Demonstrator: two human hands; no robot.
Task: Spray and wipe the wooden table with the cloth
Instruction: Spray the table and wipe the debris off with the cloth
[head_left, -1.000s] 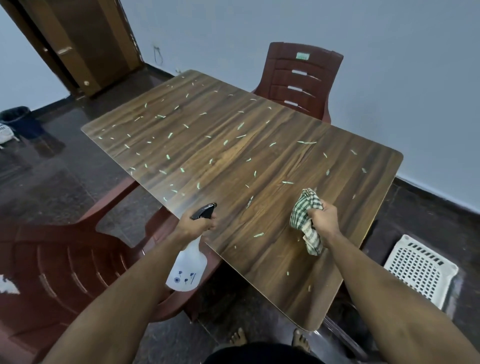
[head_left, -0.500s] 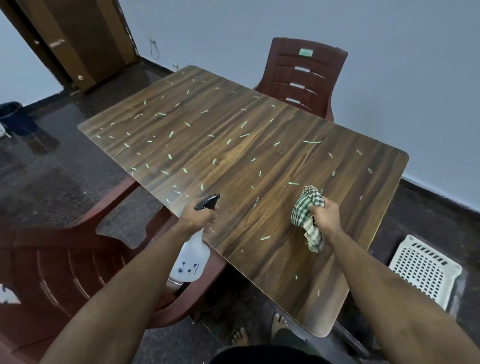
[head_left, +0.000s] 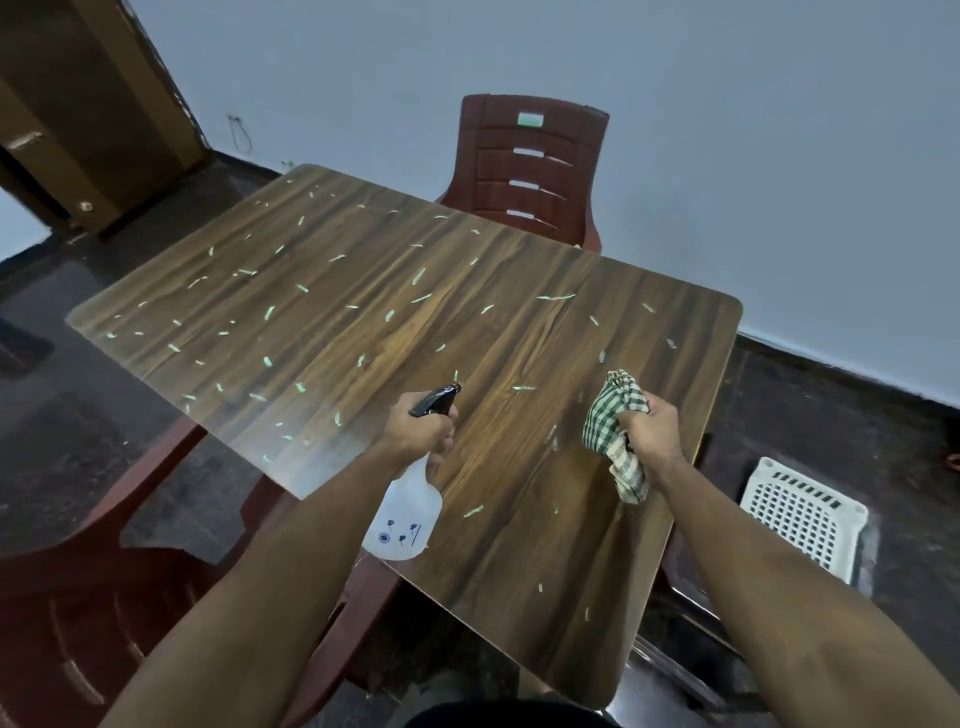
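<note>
The wooden table (head_left: 363, 322) fills the middle of the head view, its dark grain top strewn with several small pale green scraps. My left hand (head_left: 423, 428) grips a white spray bottle (head_left: 405, 514) by its black trigger head, held above the table's near part with the nozzle facing the far side. My right hand (head_left: 649, 428) is closed around a bunched green-and-white checked cloth (head_left: 613, 431), which hangs just above the tabletop near the right edge.
A maroon plastic chair (head_left: 530, 166) stands at the table's far side against the grey wall. Another maroon chair (head_left: 78, 597) sits at the near left. A white perforated basket (head_left: 800, 514) lies on the dark floor to the right. A brown door (head_left: 78, 104) is at the far left.
Both hands have moved forward over the table; the spray bottle, earlier off the near left edge, is now above the tabletop. The camera view has shifted closer and to the right.
</note>
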